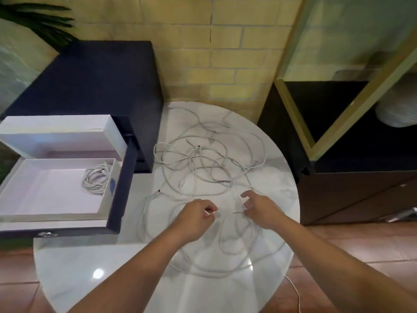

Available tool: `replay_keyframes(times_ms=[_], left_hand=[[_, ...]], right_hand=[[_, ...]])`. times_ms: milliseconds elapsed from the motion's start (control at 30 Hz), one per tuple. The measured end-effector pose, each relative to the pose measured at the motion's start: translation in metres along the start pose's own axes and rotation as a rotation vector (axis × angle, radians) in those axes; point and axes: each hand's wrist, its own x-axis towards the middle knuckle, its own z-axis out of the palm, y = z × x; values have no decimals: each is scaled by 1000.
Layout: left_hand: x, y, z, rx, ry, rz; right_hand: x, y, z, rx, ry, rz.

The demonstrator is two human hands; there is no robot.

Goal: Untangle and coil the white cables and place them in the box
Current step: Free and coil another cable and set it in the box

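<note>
Left hand (pixel 198 213), right hand (pixel 259 208) pinch cable (pixel 220 231); coil (pixel 96 179) in box (pixel 56 195).

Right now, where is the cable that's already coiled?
In the head view, the coiled cable lies at left inside the open white box, by its right wall, left of the tangled cables.

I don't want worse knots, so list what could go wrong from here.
1. The left hand pinches the near cable, which seems to run into the tangle; a hard pull may tighten crossings there.
2. One strand hangs over the table edge; it could snag or drag the rest off.
3. The coiled cable in the box looks loose and might spring open when another is added.
</note>
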Motion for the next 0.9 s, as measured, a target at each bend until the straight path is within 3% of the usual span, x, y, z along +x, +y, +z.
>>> replay_keyframes(times_ms=[233,500,700,900], left_hand=[[5,6,19,-4,-81,-38],[14,17,18,-36,54,-63],[19,12,7,136,55,-117],[16,23,-6,6,219,-84]], right_hand=[[-6,-4,-12,344,-112,-98],[-12,-20,-44,504,-107,-207],[-19,-29,-61,536,-45,-296],[-28,-38,-79,463,110,-448]])
